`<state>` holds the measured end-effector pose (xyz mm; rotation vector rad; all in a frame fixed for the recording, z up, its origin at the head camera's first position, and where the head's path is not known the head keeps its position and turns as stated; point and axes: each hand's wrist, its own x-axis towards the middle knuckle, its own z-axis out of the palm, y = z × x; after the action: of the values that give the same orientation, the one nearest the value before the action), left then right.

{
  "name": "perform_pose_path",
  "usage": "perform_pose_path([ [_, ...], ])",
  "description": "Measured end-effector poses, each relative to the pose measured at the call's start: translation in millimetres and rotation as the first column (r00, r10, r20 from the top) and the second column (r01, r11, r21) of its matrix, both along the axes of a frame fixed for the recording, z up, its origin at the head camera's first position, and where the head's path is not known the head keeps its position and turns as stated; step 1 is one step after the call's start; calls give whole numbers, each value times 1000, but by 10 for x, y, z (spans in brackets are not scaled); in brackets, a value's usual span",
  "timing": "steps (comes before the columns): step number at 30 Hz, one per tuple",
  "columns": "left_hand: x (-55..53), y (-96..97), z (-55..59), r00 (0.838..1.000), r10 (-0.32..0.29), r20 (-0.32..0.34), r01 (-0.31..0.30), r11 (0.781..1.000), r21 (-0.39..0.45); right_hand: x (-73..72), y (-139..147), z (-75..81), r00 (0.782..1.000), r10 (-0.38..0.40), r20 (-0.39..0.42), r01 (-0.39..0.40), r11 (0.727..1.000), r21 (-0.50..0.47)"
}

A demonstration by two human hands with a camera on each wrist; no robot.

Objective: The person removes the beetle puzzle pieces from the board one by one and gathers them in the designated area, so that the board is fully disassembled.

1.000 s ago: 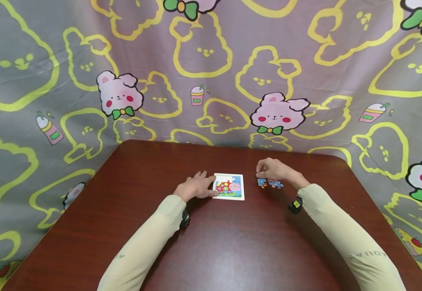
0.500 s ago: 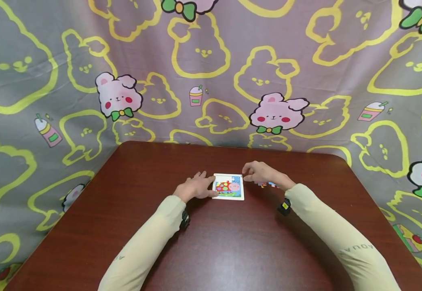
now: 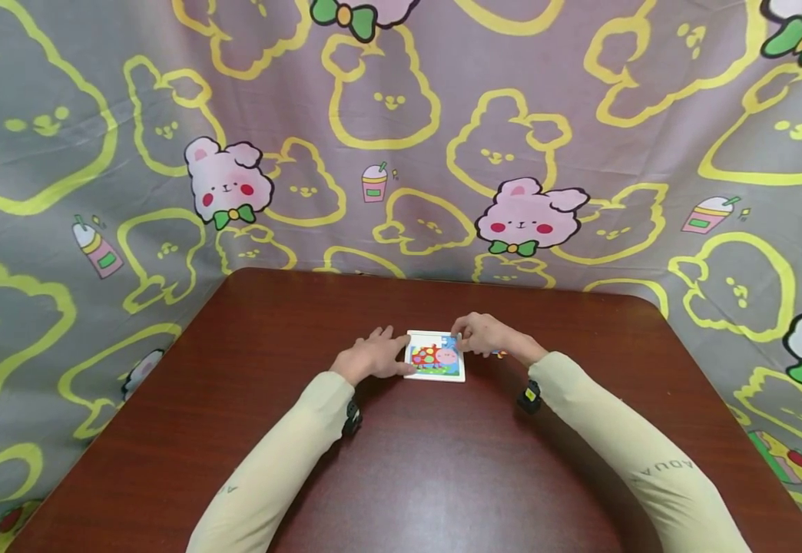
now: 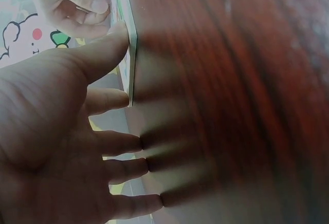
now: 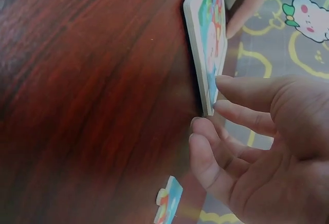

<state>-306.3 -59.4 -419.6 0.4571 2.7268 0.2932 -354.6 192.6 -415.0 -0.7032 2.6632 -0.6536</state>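
Observation:
A small white-framed jigsaw puzzle (image 3: 434,377) lies on the table, showing a pink figure and a red, spotted shape; its upper left part is white. My left hand (image 3: 371,356) rests at its left side, fingers spread, with thumb and index finger touching the frame. My right hand (image 3: 485,335) is over the puzzle's upper right corner. In the right wrist view, thumb and index fingertips touch the picture there, slightly apart, with the other fingers bent below; no piece shows between them. A loose puzzle piece (image 5: 168,201) lies on the table near the right hand.
The dark red-brown wooden table (image 3: 401,476) stretches around the puzzle. Behind it hangs a grey-pink curtain (image 3: 346,92) printed with cartoon bears and rabbits. In the head view, my right hand partly hides the loose pieces.
My right hand has moved left from the loose pieces to the puzzle's upper right corner. The left hand and the puzzle have stayed in place.

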Motion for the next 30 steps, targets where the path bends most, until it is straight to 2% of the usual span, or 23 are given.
perform_pose_path([
  [7,-9,7,4,1000,-1,-2,1,1000,-9,26,-17,5,999,-19,27,19,1000,8],
  [18,11,8,12,1000,-11,2,11,1000,-3,43,-69,-7,1000,22,-4,-22,998,56],
  [30,27,4,15,1000,-12,-4,12,1000,2,79,-94,10,1000,-9,13,9,999,54],
])
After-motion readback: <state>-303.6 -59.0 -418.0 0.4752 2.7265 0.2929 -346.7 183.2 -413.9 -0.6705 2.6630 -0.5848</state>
